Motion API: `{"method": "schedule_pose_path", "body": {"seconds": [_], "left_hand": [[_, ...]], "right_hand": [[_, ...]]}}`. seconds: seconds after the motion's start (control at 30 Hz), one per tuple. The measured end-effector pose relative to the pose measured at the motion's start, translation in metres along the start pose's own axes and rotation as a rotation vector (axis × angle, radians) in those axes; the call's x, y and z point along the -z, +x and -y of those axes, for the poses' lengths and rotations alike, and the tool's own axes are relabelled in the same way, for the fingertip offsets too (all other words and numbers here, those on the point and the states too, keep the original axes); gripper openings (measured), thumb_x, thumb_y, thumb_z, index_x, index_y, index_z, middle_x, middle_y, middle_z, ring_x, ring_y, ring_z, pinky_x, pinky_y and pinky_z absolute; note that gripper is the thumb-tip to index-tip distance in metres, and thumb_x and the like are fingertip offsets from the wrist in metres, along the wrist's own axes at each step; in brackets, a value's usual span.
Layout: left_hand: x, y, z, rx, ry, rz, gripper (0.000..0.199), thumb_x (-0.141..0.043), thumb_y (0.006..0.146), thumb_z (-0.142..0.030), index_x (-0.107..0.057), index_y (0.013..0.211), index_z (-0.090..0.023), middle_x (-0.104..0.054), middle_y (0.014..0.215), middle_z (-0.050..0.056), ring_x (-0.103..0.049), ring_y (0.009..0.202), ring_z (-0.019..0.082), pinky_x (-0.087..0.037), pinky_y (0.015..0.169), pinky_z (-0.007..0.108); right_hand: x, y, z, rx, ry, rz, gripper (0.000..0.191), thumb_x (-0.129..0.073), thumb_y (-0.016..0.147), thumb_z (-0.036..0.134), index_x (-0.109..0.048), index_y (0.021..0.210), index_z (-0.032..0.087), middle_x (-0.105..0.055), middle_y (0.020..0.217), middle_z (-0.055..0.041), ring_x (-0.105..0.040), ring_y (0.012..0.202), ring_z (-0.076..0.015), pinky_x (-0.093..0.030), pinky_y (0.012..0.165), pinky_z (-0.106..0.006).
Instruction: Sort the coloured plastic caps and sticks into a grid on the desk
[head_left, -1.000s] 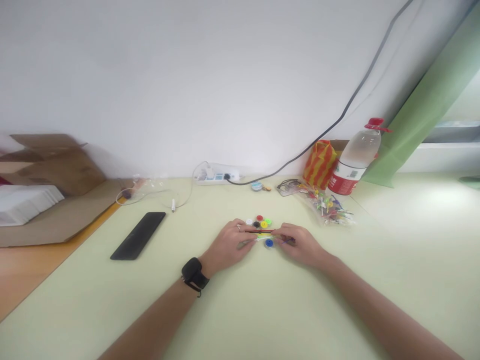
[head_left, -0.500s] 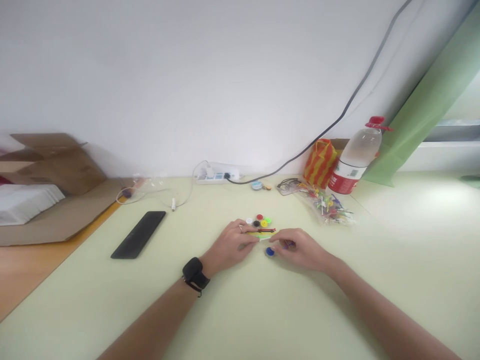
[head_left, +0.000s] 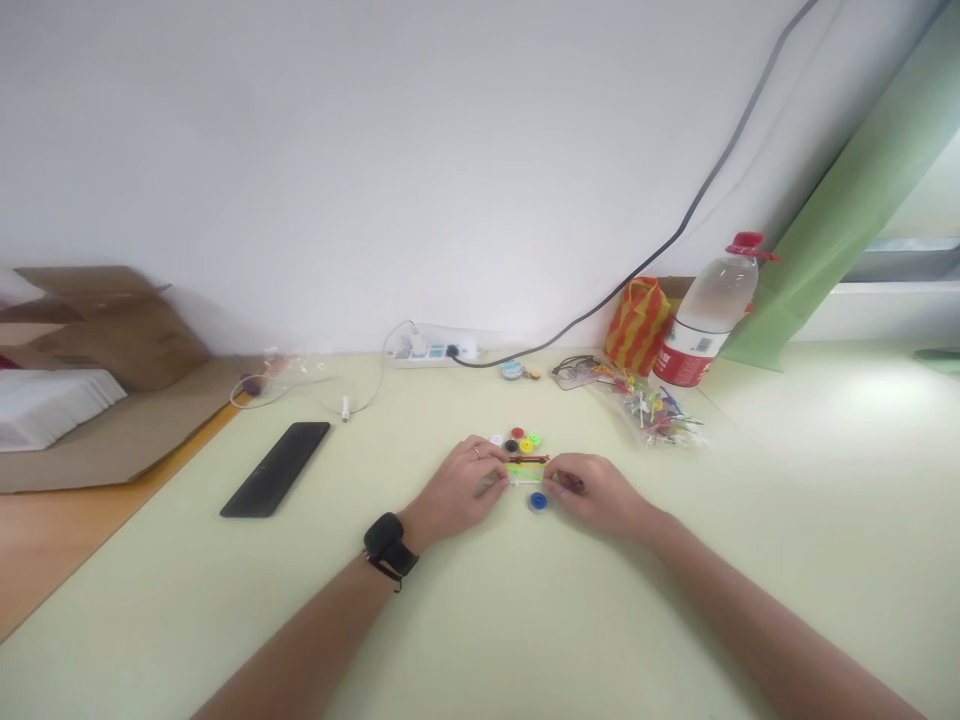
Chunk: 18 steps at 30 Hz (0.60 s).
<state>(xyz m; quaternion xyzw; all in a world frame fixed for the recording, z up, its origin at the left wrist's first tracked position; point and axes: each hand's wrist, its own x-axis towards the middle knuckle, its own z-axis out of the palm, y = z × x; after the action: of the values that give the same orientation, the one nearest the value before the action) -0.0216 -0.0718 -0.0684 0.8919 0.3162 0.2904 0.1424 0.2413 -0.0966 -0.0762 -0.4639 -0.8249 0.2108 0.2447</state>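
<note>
Several thin coloured sticks, red, black, yellow, green and white, lie side by side between my hands. My left hand (head_left: 463, 487) has its thumb and fingertips at the left ends of the green stick (head_left: 525, 473) and white stick (head_left: 525, 482). At their right ends my right hand (head_left: 595, 490) is closed in a pinch, with something dark partly hidden under its curled fingers. The red stick (head_left: 534, 458) lies behind them. Just in front sits a blue round piece (head_left: 538, 502). Behind the sticks are small round pieces, among them a red one (head_left: 517, 433) and a yellow one (head_left: 526, 446).
A black flat slab (head_left: 276, 470) lies at the left, near a cardboard box (head_left: 135, 330). At the back stands a power strip (head_left: 435, 350). On the right are a bottle (head_left: 701, 320), a striped bag (head_left: 637, 325) and a plastic bag of small parts (head_left: 660, 412).
My right hand has moved slightly off the blue piece, and its finger has drawn back to the sticks' right ends. The green and white sticks show more fully.
</note>
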Motion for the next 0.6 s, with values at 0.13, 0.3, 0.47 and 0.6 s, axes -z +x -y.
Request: {"method": "schedule_pose_path", "body": {"seconds": [0.13,0.3,0.47,0.6], "left_hand": [[-0.0003,-0.0004,-0.0001,0.004,-0.009,-0.012,0.011,-0.064,0.092,-0.016,-0.07,0.091,-0.024,-0.072,0.113,0.005,-0.061,0.115,0.024,-0.052,0.103,0.044],[-0.0021,0.0002,0.004,0.007,0.007,-0.034,0.014,-0.062,0.094,-0.017,-0.071,0.102,-0.025,-0.072,0.112,0.006,-0.061,0.114,0.024,-0.052,0.102,0.044],[-0.0045,-0.0001,0.0073,0.005,0.022,-0.057,0.018,-0.062,0.095,-0.019,-0.074,0.105,-0.027,-0.073,0.111,0.006,-0.062,0.111,0.024,-0.054,0.099,0.045],[-0.0044,0.0005,0.0065,0.014,0.027,-0.059,0.017,-0.063,0.095,-0.02,-0.077,0.1,-0.027,-0.073,0.109,0.005,-0.062,0.108,0.024,-0.055,0.098,0.045]], "right_hand": [[0.0009,-0.0008,0.0021,0.007,0.035,0.033,0.008,-0.058,0.09,0.022,-0.065,0.085,0.022,-0.065,0.074,0.0008,-0.054,0.064,-0.0135,-0.039,0.062,-0.025],[-0.0034,-0.0003,-0.0015,-0.027,-0.004,-0.01,0.009,-0.058,0.09,0.022,-0.065,0.085,0.022,-0.064,0.072,0.0019,-0.054,0.064,-0.0134,-0.038,0.062,-0.025],[-0.0021,0.0003,-0.0012,-0.008,-0.022,-0.04,0.013,-0.057,0.091,0.022,-0.07,0.092,0.024,-0.065,0.073,0.001,-0.054,0.063,-0.0141,-0.039,0.062,-0.025],[0.0004,0.0003,0.0034,0.076,-0.071,0.009,0.02,-0.054,0.091,0.019,-0.067,0.076,0.024,-0.062,0.07,0.0,-0.053,0.063,-0.0148,-0.037,0.062,-0.026]]}}
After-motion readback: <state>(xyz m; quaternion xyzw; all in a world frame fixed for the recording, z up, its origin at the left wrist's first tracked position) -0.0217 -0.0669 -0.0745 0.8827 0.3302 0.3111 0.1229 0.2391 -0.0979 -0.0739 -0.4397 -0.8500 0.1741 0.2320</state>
